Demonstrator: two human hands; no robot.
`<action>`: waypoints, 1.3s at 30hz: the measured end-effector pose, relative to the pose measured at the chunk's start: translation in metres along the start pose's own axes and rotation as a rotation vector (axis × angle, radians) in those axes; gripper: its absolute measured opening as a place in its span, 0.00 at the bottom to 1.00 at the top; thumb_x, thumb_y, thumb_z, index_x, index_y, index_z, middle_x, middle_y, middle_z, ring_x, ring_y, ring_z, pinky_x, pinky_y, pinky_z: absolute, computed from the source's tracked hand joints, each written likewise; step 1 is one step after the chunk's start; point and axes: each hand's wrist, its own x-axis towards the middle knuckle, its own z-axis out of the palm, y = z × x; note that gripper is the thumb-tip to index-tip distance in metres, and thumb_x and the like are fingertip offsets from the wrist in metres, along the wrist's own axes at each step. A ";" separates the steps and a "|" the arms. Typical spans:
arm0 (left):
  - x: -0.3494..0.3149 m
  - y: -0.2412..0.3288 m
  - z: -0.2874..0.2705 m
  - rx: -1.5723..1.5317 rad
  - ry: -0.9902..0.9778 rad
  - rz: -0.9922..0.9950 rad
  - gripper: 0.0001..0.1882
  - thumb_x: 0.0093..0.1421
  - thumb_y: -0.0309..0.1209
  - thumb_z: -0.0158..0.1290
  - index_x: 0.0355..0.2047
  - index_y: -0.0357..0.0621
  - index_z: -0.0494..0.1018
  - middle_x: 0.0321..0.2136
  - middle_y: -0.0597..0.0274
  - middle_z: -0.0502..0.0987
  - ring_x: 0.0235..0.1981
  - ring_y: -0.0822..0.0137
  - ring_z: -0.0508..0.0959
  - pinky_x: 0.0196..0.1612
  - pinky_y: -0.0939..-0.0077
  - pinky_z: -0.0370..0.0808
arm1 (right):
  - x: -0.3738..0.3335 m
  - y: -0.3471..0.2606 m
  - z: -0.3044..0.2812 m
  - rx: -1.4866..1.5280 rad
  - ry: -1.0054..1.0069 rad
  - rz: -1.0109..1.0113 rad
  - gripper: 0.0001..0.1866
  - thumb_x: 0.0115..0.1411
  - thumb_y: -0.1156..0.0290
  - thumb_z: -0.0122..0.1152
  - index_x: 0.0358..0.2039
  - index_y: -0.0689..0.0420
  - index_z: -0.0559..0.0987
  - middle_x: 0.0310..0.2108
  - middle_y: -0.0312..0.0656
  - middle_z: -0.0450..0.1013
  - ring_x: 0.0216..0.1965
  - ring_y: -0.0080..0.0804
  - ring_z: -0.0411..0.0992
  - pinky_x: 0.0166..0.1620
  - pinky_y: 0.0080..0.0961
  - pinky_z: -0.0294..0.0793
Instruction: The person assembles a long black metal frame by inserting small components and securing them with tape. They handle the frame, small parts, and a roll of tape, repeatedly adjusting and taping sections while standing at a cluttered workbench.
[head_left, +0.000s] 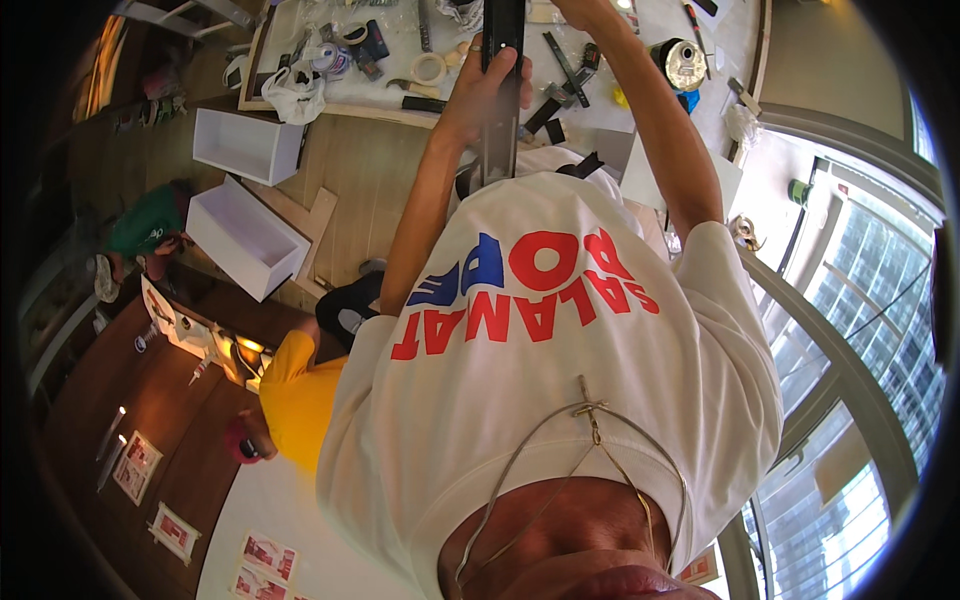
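Note:
My left hand [487,95] is closed around a long black metal rail [499,145], which looks like a drawer slide. The rail runs from the upper edge of the view down toward my white shirt, its lower end near my waist. My right hand [580,12] is up at the top edge, to the right of the rail. Its fingers are cut off there, so whether it touches anything is hidden. On the worktable [375,112] beside my left hand lie a hammer [413,88] and a tape roll [429,69]. Right of the rail is a thin black strip [565,70].
An open metal can [682,66] and a screwdriver [693,20] are at the table's right. A white plastic bag [293,95] hangs at its left edge. Two white drawer boxes [245,145] stand at left. People in yellow [305,385] and green [145,228] are nearby.

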 end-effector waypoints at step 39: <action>0.000 -0.006 0.014 -0.091 -0.076 -0.038 0.20 0.73 0.39 0.50 0.57 0.43 0.59 0.31 0.62 0.74 0.22 0.70 0.78 0.27 0.74 0.78 | -0.030 -0.018 -0.018 -0.031 0.062 0.148 0.14 0.70 0.68 0.60 0.51 0.62 0.75 0.51 0.48 0.79 0.49 0.31 0.78 0.53 0.31 0.78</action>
